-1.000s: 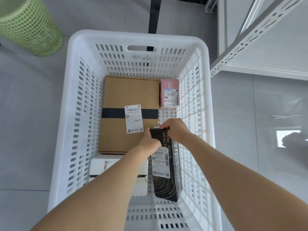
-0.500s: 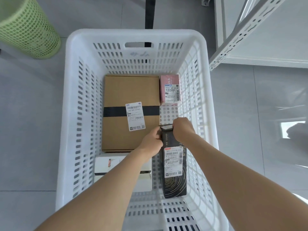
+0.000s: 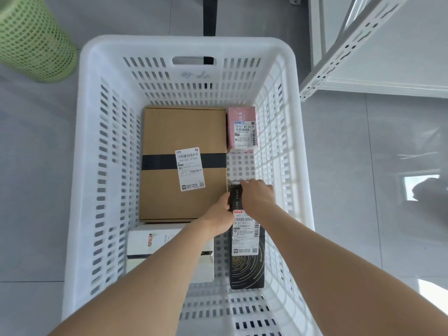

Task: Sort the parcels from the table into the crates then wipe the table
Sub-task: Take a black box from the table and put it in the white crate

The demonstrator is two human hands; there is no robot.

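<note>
A white slatted crate (image 3: pixel 92 146) stands on the floor below me. Both my arms reach into it. My left hand (image 3: pixel 221 212) and my right hand (image 3: pixel 258 196) hold the far end of a long black box (image 3: pixel 246 267) with a white label, which lies along the crate's right wall on the bottom. A large brown carton (image 3: pixel 169 132) with a black band fills the crate's middle. A small pink box (image 3: pixel 241 128) sits in the far right corner. A white box (image 3: pixel 145 241) lies near left, partly under my left forearm.
A green mesh bin (image 3: pixel 31 42) stands on the grey floor at the far left. A white metal shelf frame (image 3: pixel 358 37) rises at the far right. A dark post (image 3: pixel 209 13) stands behind the crate.
The black box has gone from tilted to lying flat along the right wall, lower in the crate. Both hands stayed on its far end and moved down with it.
</note>
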